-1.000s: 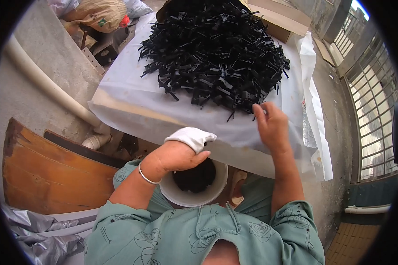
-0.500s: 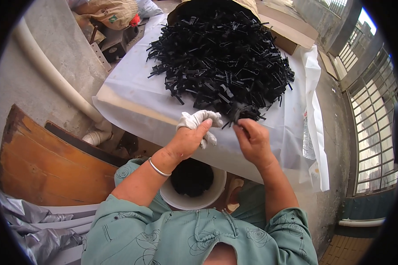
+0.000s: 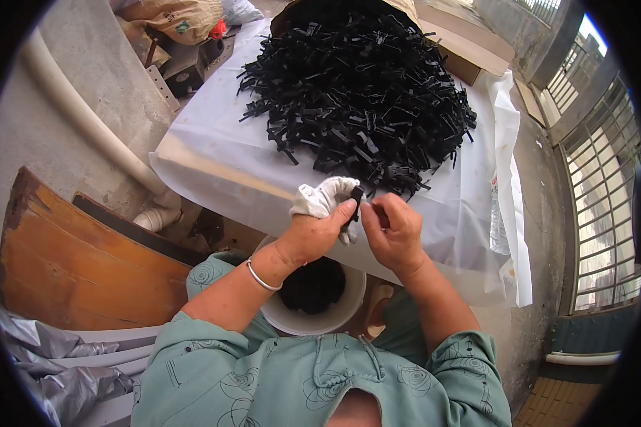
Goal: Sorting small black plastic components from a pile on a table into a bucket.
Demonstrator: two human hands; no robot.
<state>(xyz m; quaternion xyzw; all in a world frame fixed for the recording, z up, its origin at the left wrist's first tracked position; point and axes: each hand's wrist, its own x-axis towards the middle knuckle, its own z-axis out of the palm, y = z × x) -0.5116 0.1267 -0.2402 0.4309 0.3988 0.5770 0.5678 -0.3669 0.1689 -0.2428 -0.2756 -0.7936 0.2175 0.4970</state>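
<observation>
Two hands are meeting over the near edge of the table [image 3: 214, 153], pinching one small black plastic piece [image 3: 355, 201] between them. The left hand [image 3: 317, 235] is gripping a white cloth [image 3: 322, 198] against its palm while its thumb and forefinger are closing on the piece from the left. The right hand [image 3: 394, 231] is closing its fingertips on the same piece from the right.

Compared with a second ago, the right hand is no longer reaching out to the fringe of the heap; it has come back toward the body, and the left hand has risen from above the bucket to join it. Half a second ago the hands were already close; now they are touching at the piece.

Beyond the hands, a large heap of black plastic pieces [image 3: 356, 92] is lying on the white sheet [image 3: 228, 142] covering the table. Below the wrists, a white bucket [image 3: 345, 313] is sitting at the lap, holding dark pieces, partly hidden by the left forearm. A grey pipe [image 3: 85, 114] is running along the wall at left, with a wooden board [image 3: 71, 256] leaning beneath it. A barred window [image 3: 605, 199] is standing at right.
</observation>
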